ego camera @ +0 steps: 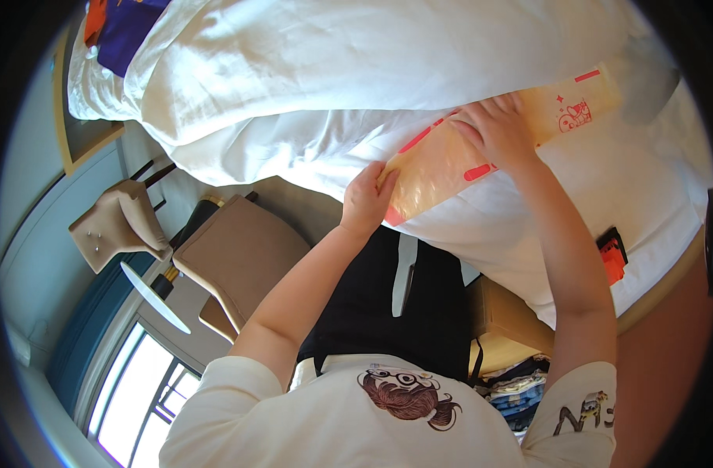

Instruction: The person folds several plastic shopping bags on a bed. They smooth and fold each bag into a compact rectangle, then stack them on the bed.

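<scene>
A translucent yellowish plastic bag (435,169) with red print lies slantwise on the white bedding (309,137). Its lower left edge is pinched between the thumb and fingers of my left hand (369,196). My right hand (500,131) rests on the bag's middle, fingers bent over its upper edge; whether they grip the plastic I cannot tell. The bag's far right part, with a cartoon print (576,117), spreads flat beyond my right hand. Above both hands runs the fold of a thick white quilt (309,58).
A red and black item (613,257) lies near the bed's right edge. Folded clothes (517,395) are stacked beside a brown box (503,310) below the bed. Beige chairs (239,251) and a small round table (154,298) stand at left. A purple cloth (131,35) lies at upper left.
</scene>
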Available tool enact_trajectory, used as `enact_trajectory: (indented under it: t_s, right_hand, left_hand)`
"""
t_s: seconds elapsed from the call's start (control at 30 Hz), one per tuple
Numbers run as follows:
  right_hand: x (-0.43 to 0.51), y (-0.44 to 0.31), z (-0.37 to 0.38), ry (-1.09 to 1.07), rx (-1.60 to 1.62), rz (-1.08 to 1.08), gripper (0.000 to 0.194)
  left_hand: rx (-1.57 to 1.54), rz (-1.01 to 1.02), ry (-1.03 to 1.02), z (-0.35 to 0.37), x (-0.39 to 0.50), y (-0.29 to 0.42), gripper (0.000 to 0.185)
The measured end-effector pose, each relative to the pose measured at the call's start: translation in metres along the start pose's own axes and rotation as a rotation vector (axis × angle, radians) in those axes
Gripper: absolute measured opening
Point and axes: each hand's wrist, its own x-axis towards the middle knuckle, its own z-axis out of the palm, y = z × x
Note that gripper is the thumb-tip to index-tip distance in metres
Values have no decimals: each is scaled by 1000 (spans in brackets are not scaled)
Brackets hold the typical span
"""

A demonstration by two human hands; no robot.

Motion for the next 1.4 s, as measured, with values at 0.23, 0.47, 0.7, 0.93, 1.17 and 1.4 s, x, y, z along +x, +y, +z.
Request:
enact_trajectory:
  t_s: [0.23, 0.47, 0.7, 0.93, 1.17, 1.4]
  right_hand:
    - [-92, -46, -22, 726, 818, 1350, 44]
    - [-95, -22, -23, 776, 1628, 1219, 33]
    - [-139, -42, -38, 1071, 1456, 1568, 33]
    - [-159, -38, -60, 789, 1139, 1690, 37]
    - [-184, 7, -89, 828, 631, 1355, 36]
    - [-194, 62, -93, 590, 779, 983, 20]
  left_hand:
    - [-151, -231, -347, 15, -35, -10, 26]
    - [-41, -110, -334, 11, -29, -37, 17]
    - [69, 33, -297, -19, 8, -12, 16]
    - [584, 362, -170, -30, 38, 29, 28]
    - [588, 802, -155, 35, -5, 86, 51]
    - [450, 1382, -370, 161, 37, 129, 57]
